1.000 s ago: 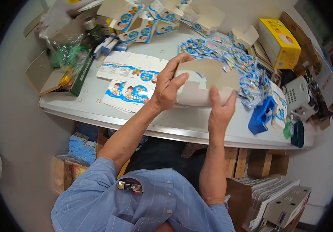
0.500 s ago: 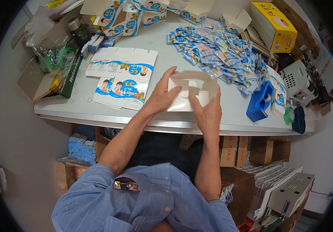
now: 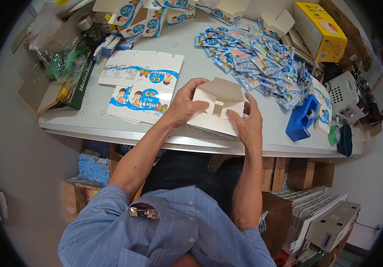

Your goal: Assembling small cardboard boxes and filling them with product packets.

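Between both hands, over the front edge of the table, is a small carton (image 3: 216, 127) with its white inside showing and its flaps partly folded. My left hand (image 3: 186, 103) grips the carton's left side, thumb on a side flap. On the other side my right hand (image 3: 248, 121) holds it, with the thumb pressing the opposite flap and the fingers behind. A small gap shows between the two side flaps, and a wide flap stands up at the back. Flat printed cartons (image 3: 149, 93) in white and blue lie left of my left hand.
A heap of small blue-and-white sachets (image 3: 262, 58) spreads beyond my right hand. A blue tape dispenser (image 3: 301, 118) stands at the right, near green tape (image 3: 334, 134). Folded cartons (image 3: 156, 20) line the back. A yellow box (image 3: 320, 31) sits back right, an open green box (image 3: 79, 86) at left.
The carton has tilted and come slightly nearer. Its side flaps now lie folded inward, and the wide back flap has come into view. My right hand has shifted a little to the right.
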### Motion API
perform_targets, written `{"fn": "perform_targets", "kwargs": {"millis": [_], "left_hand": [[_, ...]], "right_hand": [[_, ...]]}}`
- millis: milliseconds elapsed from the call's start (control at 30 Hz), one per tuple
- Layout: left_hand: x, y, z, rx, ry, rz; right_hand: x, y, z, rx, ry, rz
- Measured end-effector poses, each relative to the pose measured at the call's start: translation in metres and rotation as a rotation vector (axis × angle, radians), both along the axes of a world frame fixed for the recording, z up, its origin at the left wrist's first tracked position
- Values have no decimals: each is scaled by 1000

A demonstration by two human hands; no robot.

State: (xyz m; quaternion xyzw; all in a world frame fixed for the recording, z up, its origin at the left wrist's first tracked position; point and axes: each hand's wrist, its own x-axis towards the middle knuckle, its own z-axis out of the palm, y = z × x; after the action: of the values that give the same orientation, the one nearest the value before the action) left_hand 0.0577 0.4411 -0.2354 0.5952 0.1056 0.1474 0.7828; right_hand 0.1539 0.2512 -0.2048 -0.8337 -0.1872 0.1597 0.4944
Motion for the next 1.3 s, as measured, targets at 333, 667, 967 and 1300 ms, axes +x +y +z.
{"fn": "perform_targets", "kwargs": {"millis": [333, 667, 967, 1300], "left_hand": [[1, 8, -17, 260, -30, 63], [15, 29, 34, 838, 457, -287], [12, 23, 25, 485, 350, -243], [-25, 24, 80, 707, -203, -178]], "right_hand": [[7, -8, -39, 578, 162, 61], [3, 4, 11, -342, -167, 162], [4, -10, -23, 270, 65, 5], [-6, -61, 13, 566, 519, 467]]}}
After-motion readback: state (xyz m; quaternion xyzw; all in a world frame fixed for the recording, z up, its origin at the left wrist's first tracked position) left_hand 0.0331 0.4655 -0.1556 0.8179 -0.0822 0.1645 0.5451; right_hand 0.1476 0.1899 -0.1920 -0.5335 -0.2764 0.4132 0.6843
